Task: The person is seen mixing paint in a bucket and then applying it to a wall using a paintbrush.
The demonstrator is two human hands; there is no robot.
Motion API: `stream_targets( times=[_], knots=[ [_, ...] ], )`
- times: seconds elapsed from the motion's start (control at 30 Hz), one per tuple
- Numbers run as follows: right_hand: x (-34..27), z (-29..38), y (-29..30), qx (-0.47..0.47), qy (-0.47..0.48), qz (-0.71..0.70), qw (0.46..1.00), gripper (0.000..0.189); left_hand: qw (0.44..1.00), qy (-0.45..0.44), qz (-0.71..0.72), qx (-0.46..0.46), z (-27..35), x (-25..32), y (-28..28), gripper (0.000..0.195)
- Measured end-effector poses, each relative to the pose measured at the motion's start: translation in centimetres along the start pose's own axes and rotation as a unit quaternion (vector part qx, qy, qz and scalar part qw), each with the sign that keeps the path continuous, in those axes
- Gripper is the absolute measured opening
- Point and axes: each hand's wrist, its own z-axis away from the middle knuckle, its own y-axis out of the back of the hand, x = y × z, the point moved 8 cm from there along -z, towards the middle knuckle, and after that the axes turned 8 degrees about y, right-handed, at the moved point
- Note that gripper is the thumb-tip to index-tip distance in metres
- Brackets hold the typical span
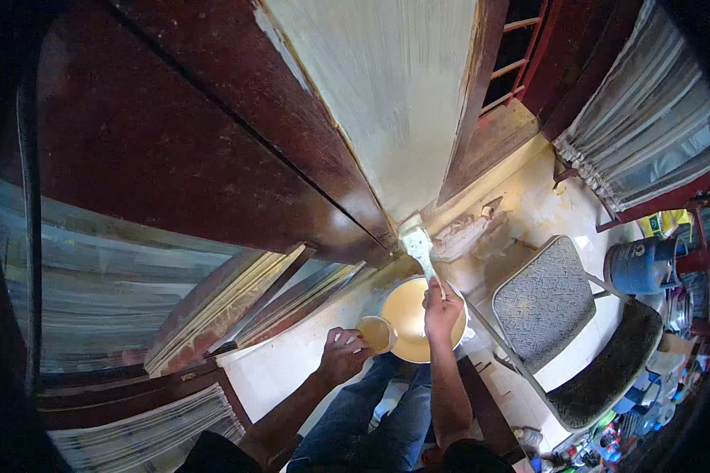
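Observation:
My right hand (442, 313) grips the handle of a flat paintbrush (417, 243), its ferrule and bristles smeared with pale paint. The bristle end lies over the foot of a pale, streaky painted wall strip (396, 118); whether it touches is hard to tell. Held in my left hand (343, 355) is a small round cup (376, 334) with a tan inside, tilted near the bucket's left rim. Between my hands and below them, a round bucket (407, 324) shows a smooth cream-yellow inside. My right forearm hides part of its right side.
Dark red-brown panels (213, 136) border the strip's left. Wooden boards (236, 301) lean at lower left. To my right are a folding chair (544, 301) with a patterned seat, a blue gas cylinder (636, 266), a gathered curtain (639, 118) and household clutter (609, 437).

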Motion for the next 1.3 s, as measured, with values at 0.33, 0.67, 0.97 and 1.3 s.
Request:
stream_targets(
  times=[0.33, 0.67, 0.97, 1.3],
  knots=[
    [-7.9, 2.3, -2.5, -0.017, 0.017, -0.077, 0.997, 0.027, 1.0, -0.007, 0.006, -0.007, 0.0, 0.8, -3.2, 0.019],
    [-12.2, 3.3, 0.3, -0.003, 0.075, -0.094, 0.993, 0.03, 0.996, -0.031, 0.047, -0.065, -1.1, 1.2, -8.2, 0.018],
    [-3.6, 0.7, -0.3, -0.02, 0.024, -0.027, 0.999, 0.029, 0.995, -0.049, 0.02, -0.09, -1.1, 0.1, -11.9, 0.019],
    [2.0, -0.8, 2.2, 0.02, 0.04, 0.026, 0.999, 0.025, 0.995, -0.054, 0.035, -0.072, -1.8, 0.0, -11.3, 0.023]
  ],
)
